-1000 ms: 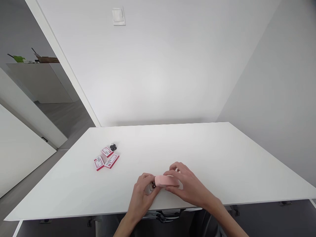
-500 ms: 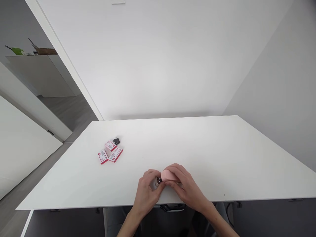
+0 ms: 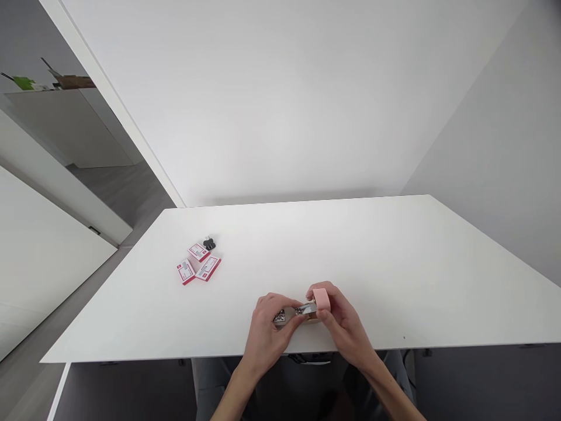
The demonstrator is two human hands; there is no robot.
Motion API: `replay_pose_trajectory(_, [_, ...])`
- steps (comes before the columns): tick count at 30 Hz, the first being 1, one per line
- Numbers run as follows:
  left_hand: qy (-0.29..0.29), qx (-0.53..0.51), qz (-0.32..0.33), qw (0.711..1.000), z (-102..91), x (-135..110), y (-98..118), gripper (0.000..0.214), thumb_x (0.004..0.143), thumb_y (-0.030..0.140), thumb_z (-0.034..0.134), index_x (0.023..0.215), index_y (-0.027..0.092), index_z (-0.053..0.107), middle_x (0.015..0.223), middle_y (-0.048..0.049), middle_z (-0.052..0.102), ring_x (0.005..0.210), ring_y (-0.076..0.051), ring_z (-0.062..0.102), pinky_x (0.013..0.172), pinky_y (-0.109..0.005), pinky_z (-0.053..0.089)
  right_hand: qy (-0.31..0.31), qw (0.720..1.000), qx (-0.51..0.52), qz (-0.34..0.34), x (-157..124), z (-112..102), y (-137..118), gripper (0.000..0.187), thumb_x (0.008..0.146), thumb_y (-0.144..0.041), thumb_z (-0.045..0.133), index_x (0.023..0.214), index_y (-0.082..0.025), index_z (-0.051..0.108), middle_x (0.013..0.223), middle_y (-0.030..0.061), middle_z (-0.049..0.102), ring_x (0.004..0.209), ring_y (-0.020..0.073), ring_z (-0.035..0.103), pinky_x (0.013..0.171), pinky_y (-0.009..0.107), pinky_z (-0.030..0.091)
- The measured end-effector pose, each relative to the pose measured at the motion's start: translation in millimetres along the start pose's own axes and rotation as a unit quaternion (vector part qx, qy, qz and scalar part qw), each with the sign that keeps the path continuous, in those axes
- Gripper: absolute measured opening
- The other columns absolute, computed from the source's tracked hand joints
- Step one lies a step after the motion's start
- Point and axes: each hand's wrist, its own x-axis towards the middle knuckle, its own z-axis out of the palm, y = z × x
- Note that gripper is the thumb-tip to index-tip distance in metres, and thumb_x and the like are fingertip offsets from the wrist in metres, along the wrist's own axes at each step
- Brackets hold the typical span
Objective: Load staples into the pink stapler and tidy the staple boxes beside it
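Note:
Near the front edge of the table, both hands work on a small pink stapler [image 3: 322, 299], which is swung open. My right hand [image 3: 345, 323] is closed around its pink top. A shiny metal channel [image 3: 307, 308] sticks out to the left, and my left hand [image 3: 268, 332] pinches its end between thumb and fingers. Under the left hand's arch lies a small tray of dark, silvery bits [image 3: 279, 316], partly hidden by the fingers. Whatever sits at the left fingertips is too small to make out.
On the left of the white table [image 3: 372, 251] lie several red-and-white small boxes [image 3: 208, 268]. A black staple remover [image 3: 209, 243] is just behind them. A white wall [image 3: 280, 105] rises along the table's back edge.
The pink stapler has come open and turned, showing its metal channel. My right hand has shifted right with the pink top, and my left fingers now pinch the channel. The camera view has moved slightly.

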Motion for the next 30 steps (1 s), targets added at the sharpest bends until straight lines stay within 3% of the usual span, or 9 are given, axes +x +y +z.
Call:
replay_pose_trajectory(7, [-0.007,0.006,0.017,1.000,3.1,2,-2,0.013,0.090,0.035,0.077,0.103,0.034,0.079,0.107,0.0002,0.077,0.103,-0.021,0.068,0.091,-0.037,0.054,0.010,0.999,0.033,0.022,-7,-3,2,0.018,0.107,-0.037,0.052,0.121,-0.031,0.060,0.125,0.0082,0.061,0.114,0.0231,0.061,0.091,0.035,0.059])
replay_pose_trajectory(15, [-0.020,0.001,0.002,1.000,2.8,4,0,0.016,0.091,0.039,0.075,0.105,0.034,0.081,0.107,-0.0032,0.077,0.104,-0.024,0.068,0.093,-0.041,0.056,0.015,0.999,0.027,0.037,-14,-6,11,0.026,0.105,-0.040,0.056,0.128,-0.028,0.058,0.135,0.0115,0.060,0.122,0.0252,0.060,0.102,0.045,0.056])
replay_pose_trajectory(19, [-0.026,-0.009,-0.010,1.000,1.2,4,1,0.018,0.093,0.044,0.072,0.106,0.035,0.081,0.108,-0.0053,0.076,0.105,-0.026,0.068,0.089,-0.041,0.059,0.005,0.999,0.000,0.046,-16,-8,7,0.038,0.103,-0.043,0.059,0.138,-0.029,0.053,0.138,0.0129,0.060,0.127,0.0272,0.060,0.107,0.050,0.054])
replay_pose_trajectory(23, [-0.016,-0.020,-0.017,1.000,0.3,3,1,0.020,0.090,0.041,0.075,0.108,0.032,0.079,0.109,-0.0050,0.076,0.104,-0.024,0.070,0.085,-0.038,0.060,0.012,0.999,-0.036,0.035,-20,-24,5,0.048,0.102,-0.046,0.060,0.146,-0.031,0.048,0.146,0.0127,0.058,0.137,0.0292,0.055,0.115,0.052,0.048])
replay_pose_trajectory(26, [-0.003,-0.035,-0.022,0.999,-1.8,1,1,0.022,0.092,0.040,0.072,0.111,0.029,0.075,0.112,-0.0053,0.075,0.105,-0.023,0.069,0.088,-0.036,0.058,0.061,0.996,-0.040,0.042,-24,-42,6,0.044,0.106,-0.048,0.052,0.146,-0.030,0.051,0.144,0.0115,0.060,0.138,0.0288,0.055,0.119,0.053,0.044])
replay_pose_trajectory(30, [0.031,-0.021,-0.016,0.999,-16.3,2,-4,0.022,0.101,0.040,0.058,0.112,0.026,0.071,0.109,-0.0055,0.074,0.103,-0.020,0.067,0.091,-0.035,0.055,0.203,0.974,-0.021,0.100,-24,-56,11,0.039,0.107,-0.053,0.045,0.129,-0.026,0.063,0.121,0.0105,0.069,0.111,0.0262,0.068,0.107,0.051,0.054])
